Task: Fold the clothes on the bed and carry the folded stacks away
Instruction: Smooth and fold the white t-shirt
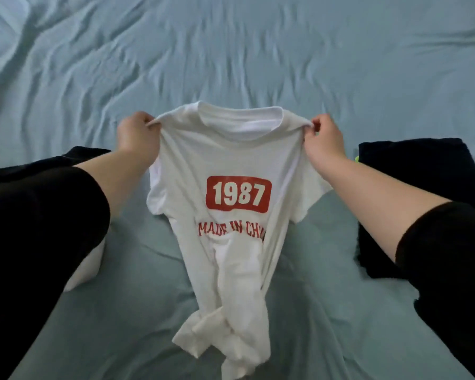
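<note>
Wrinkled pale-blue bed sheet (231, 50) fills the view, and the white T-shirt (231, 165) hangs over its near half, print side up toward the camera. The left hand (136, 138) pinches one shoulder and the right hand (324, 144) pinches the other, fingers curled tight on the cloth, so the collar is stretched between them. The upper part is lifted, while the hem lies bunched and twisted on the sheet close to the person.

That knotted hem looks like the main hazard: if the shirt is laid down as it is, the twist gets folded inside and the result is lumpy and lopsided. It probably wants a shake or a pull flat first. Both grips are narrow pinches at the shoulder seams — a sharp shake could slip one corner free and drop that side.

Just to the right sits a dark folded stack (412, 171), with a small yellow-green bit (356, 159) at its edge; a dark garment (74, 157) and something white (85, 267) lie under the left arm. A wide swing of shirt or forearm could knock either pile askew — the space between them is tight.
</note>
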Tool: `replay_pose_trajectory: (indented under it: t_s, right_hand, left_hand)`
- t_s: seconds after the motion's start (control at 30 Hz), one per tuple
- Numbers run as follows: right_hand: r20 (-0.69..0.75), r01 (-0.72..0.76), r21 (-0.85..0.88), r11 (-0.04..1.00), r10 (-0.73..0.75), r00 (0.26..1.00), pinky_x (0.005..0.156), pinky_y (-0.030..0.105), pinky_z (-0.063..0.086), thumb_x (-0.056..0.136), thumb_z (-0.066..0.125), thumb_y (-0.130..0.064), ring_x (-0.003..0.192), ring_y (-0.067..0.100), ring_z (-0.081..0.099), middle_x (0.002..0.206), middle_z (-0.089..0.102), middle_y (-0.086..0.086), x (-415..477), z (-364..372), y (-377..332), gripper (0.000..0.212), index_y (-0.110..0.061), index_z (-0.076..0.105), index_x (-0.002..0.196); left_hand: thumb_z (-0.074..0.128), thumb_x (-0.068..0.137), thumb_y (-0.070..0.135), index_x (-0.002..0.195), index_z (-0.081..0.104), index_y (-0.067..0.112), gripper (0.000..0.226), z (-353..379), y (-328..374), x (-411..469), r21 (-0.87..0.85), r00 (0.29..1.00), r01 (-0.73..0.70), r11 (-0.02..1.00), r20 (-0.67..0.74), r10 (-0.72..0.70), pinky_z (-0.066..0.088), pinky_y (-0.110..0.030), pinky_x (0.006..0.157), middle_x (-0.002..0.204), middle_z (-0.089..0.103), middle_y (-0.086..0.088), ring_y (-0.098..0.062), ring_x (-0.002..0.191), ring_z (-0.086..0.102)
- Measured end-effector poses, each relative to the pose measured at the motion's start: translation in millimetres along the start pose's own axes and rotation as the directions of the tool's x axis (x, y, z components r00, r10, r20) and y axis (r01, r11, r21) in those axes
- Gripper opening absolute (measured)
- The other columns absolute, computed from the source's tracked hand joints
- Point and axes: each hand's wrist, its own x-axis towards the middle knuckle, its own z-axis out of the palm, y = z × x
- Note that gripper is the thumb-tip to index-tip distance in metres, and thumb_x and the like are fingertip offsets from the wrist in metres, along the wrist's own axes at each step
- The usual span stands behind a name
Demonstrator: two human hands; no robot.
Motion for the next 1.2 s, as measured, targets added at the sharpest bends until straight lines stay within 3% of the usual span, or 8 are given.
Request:
replay_pose_trajectory:
  t_s: [0.23, 0.33, 0.47, 0.6, 0.8, 1.0, 1.1, 1.2]
  right_hand:
    - [0.231, 0.063, -0.030, 0.998, -0.055, 0.971, 0.086, 0.032, 0.044, 0.095, 0.045, -0.013, 0.105, 0.023, 0.054, 0.130, 0.053, 0.003, 17, 21, -14, 0.040, -0.020, 0.042, 0.134]
    - [0.278, -0.078, -0.144, 0.987, 0.116, 0.953, 0.081, 0.031, 0.046, 0.092, 0.049, -0.011, 0.101, 0.029, 0.060, 0.118, 0.061, 0.011, -34, 40, 40, 0.026, -0.013, 0.054, 0.117]
    - [0.459, -0.541, -0.179, 0.822, 0.556, 0.693, 0.040, 0.019, 0.045, 0.090, 0.055, -0.011, 0.043, 0.019, 0.056, 0.061, 0.060, 0.014, -149, 52, 111, 0.025, -0.008, 0.055, 0.065]
    - [0.609, -0.827, 0.149, 0.542, 0.609, 0.508, 0.053, 0.024, 0.052, 0.093, 0.059, -0.010, 0.062, 0.019, 0.061, 0.075, 0.064, 0.014, -218, 55, 135, 0.012, -0.007, 0.057, 0.081]
    - [0.609, -0.764, -0.010, 0.645, 0.610, 0.507, 0.043, 0.019, 0.043, 0.091, 0.063, -0.021, 0.043, 0.013, 0.059, 0.063, 0.065, 0.008, -250, 58, 136, 0.020, -0.010, 0.053, 0.076]
    - [0.573, -0.462, -0.257, 0.849, 0.519, 0.635, 0.047, 0.023, 0.039, 0.077, 0.075, -0.042, 0.050, 0.016, 0.059, 0.057, 0.063, -0.001, -278, 81, 126, 0.036, -0.016, 0.054, 0.063]
    - [0.594, -0.486, -0.101, 0.868, 0.445, 0.671, 0.048, 0.024, 0.031, 0.076, 0.075, -0.027, 0.050, 0.012, 0.042, 0.050, 0.047, -0.007, -293, 83, 121, 0.038, -0.019, 0.045, 0.055]
    - [0.527, -0.717, 0.204, 0.667, 0.542, 0.654, 0.056, 0.026, 0.033, 0.079, 0.066, -0.008, 0.059, 0.016, 0.042, 0.057, 0.047, 0.000, -308, 72, 118, 0.027, -0.017, 0.050, 0.060]
  left_hand:
    - [0.047, 0.095, 0.011, 0.153, 0.020, 0.014, 0.064, 19, -1, 2, 0.068, 0.963, -0.101, 0.993, 0.259, 0.080, 0.030, -0.039, 0.111, 0.154, 0.031, -0.014, -0.032, 0.139, 0.033]
    - [0.059, 0.092, 0.019, 0.150, 0.023, 0.011, 0.069, 49, -40, -57, 0.004, 0.956, 0.140, 0.990, 0.261, -0.137, 0.032, -0.040, 0.109, 0.149, 0.030, -0.017, -0.033, 0.134, 0.036]
    - [0.073, 0.083, 0.036, 0.116, 0.045, 0.007, 0.052, 84, -83, -181, -0.170, 0.756, 0.626, 0.761, 0.375, -0.537, 0.048, -0.042, 0.091, 0.116, 0.054, -0.012, -0.034, 0.111, 0.056]
    - [0.071, 0.084, 0.035, 0.121, 0.056, 0.009, 0.047, 107, -92, -263, -0.172, 0.653, 0.700, 0.693, 0.547, -0.524, 0.050, -0.038, 0.091, 0.119, 0.063, -0.009, -0.028, 0.108, 0.061]
    - [0.063, 0.092, 0.026, 0.116, 0.063, 0.005, 0.032, 103, -100, -302, -0.269, 0.485, 0.865, 0.423, 0.660, -0.574, 0.052, -0.035, 0.081, 0.104, 0.069, -0.009, -0.025, 0.090, 0.065]
    - [0.068, 0.089, 0.025, 0.111, 0.066, 0.007, 0.028, 83, -135, -322, -0.130, 0.435, 0.844, 0.520, 0.733, -0.522, 0.057, -0.040, 0.083, 0.103, 0.071, -0.012, -0.028, 0.096, 0.068]
    - [0.065, 0.091, 0.025, 0.109, 0.067, 0.005, 0.027, 78, -150, -335, -0.198, 0.511, 0.813, 0.547, 0.692, -0.509, 0.054, -0.047, 0.092, 0.104, 0.071, -0.012, -0.029, 0.099, 0.067]
    - [0.061, 0.094, 0.018, 0.105, 0.065, 0.008, 0.016, 69, -160, -342, -0.353, 0.549, 0.830, 0.432, 0.657, -0.518, 0.060, -0.031, 0.068, 0.097, 0.069, -0.008, -0.021, 0.086, 0.066]
